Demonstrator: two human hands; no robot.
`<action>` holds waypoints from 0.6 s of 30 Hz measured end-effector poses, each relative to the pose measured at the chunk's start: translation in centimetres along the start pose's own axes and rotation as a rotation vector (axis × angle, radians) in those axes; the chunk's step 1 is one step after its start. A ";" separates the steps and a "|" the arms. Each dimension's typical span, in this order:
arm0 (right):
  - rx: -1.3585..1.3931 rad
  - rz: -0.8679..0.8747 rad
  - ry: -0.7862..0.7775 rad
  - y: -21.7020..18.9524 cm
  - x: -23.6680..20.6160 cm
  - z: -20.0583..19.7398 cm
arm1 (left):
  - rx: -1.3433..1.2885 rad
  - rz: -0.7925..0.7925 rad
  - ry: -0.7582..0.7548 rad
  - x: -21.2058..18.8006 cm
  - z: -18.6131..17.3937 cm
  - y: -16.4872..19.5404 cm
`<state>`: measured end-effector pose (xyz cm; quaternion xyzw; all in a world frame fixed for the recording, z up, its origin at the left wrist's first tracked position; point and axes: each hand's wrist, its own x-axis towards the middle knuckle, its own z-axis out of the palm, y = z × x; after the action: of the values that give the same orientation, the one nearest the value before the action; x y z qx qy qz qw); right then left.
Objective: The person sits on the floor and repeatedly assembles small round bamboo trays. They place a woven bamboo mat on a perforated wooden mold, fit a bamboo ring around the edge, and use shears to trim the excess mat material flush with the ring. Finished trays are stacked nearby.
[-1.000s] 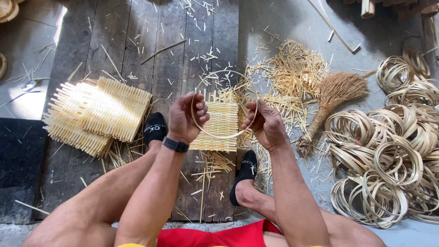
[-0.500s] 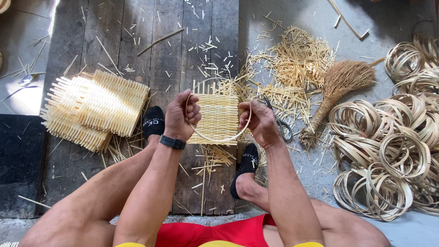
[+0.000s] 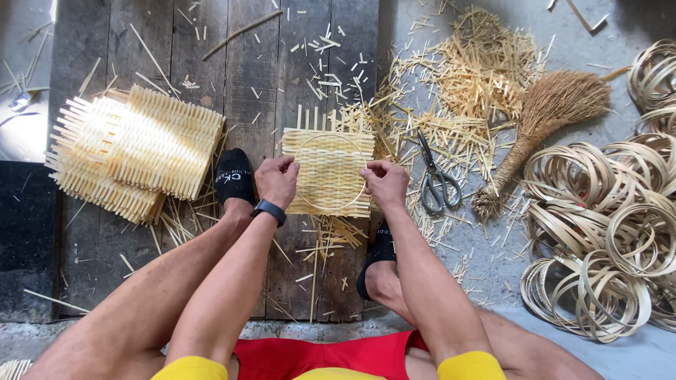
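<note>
A thin bamboo ring [image 3: 331, 136] lies over a square woven bamboo mat [image 3: 329, 172] on the wooden boards. My left hand [image 3: 277, 180] pinches the ring at its left side, a black watch on that wrist. My right hand [image 3: 386, 181] pinches the ring at its right side. Both hands rest at the mat's edges. My feet in black socks [image 3: 234, 176] sit on either side of the mat.
A stack of woven mats [image 3: 137, 151] lies to the left. Scissors [image 3: 436, 179] and a straw hand broom [image 3: 542, 123] lie to the right among bamboo offcuts [image 3: 486, 63]. Several coiled bamboo rings [image 3: 605, 239] are piled at far right.
Both hands have lowered the ring from in front of me down onto the woven mat, and the view has shifted closer.
</note>
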<state>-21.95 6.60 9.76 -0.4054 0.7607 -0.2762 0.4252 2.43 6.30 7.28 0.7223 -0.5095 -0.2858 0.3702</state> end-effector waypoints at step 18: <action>-0.306 -0.074 0.049 3.2 2.2 2.9 | 0.115 -0.317 -0.126 0.3 1.1 -1.9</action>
<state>-21.38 6.15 4.93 -0.4862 0.7887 -0.1823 0.3292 2.68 6.12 5.07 0.7941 -0.4270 -0.3558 0.2460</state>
